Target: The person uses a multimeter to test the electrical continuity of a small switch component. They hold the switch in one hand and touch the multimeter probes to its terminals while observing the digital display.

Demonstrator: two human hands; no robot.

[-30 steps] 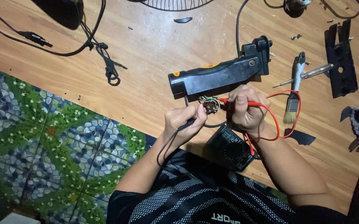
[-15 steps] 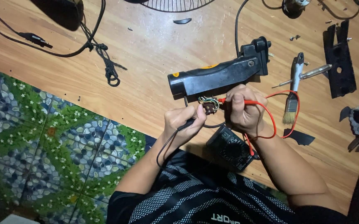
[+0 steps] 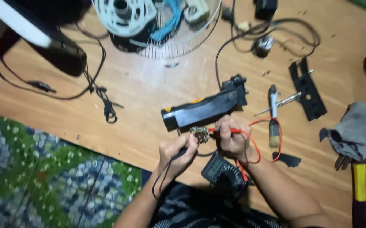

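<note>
My left hand [image 3: 176, 153] grips a black test probe whose thin black lead [image 3: 159, 181] hangs down past my wrist. My right hand [image 3: 232, 139] grips a red test probe [image 3: 223, 131], and its red lead [image 3: 262, 139] loops off to the right. Both probe tips meet at a small brass-coloured part [image 3: 200, 134] held between my hands. This part sits just below a long black tool housing [image 3: 206, 109] with an orange patch, lying on the wooden floor. A dark multimeter [image 3: 224, 171] lies under my right wrist.
A wire fan guard [image 3: 166, 31] with a white hub lies at the top. A brush [image 3: 273, 122], a screwdriver [image 3: 280, 103] and a black bracket [image 3: 307, 90] lie to the right. A grey rag [image 3: 354, 131] and yellow-handled hammer [image 3: 359, 190] sit far right. Patterned mat [image 3: 43, 177] at left.
The view has tilted up and shifted, bringing the fan guard and more cables into sight. My hands keep the two probes on the small part in the same place.
</note>
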